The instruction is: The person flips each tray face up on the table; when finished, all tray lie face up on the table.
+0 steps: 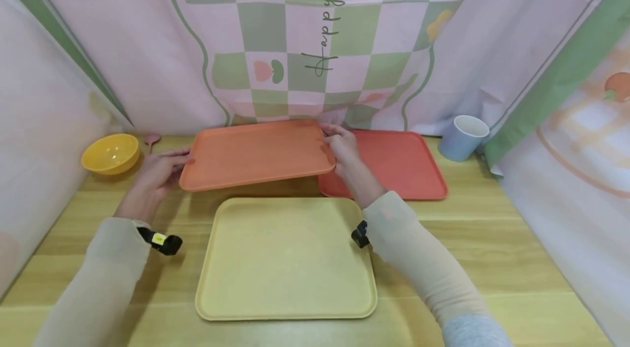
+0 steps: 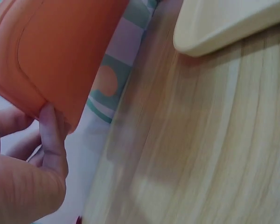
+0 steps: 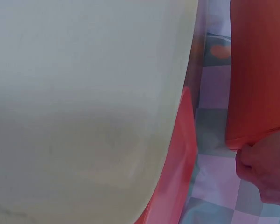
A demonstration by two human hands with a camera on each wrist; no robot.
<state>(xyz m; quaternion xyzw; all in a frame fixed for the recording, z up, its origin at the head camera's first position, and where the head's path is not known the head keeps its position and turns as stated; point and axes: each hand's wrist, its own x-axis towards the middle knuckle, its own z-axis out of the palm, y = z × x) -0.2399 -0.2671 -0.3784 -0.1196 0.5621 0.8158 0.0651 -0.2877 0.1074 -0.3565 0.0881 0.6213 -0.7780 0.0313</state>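
Note:
An orange tray (image 1: 261, 153) is held up off the table between both hands, tilted a little with its right end higher. My left hand (image 1: 159, 172) grips its left end; in the left wrist view the thumb and fingers pinch the tray's edge (image 2: 51, 60). At the other end my right hand (image 1: 342, 147) holds the right edge, fingers curled at the rim in the right wrist view. Below and nearer lies a yellow tray (image 1: 285, 259) flat on the table. A red tray (image 1: 394, 166) lies behind on the right, partly hidden by the right hand and the orange tray.
A yellow bowl (image 1: 111, 154) stands at the back left, with a pink spoon (image 1: 152, 140) beside it. At the back right is a light blue cup (image 1: 462, 138). Patterned curtain cloth (image 1: 305, 24) hangs along the wooden table's (image 1: 472, 248) back edge and sides.

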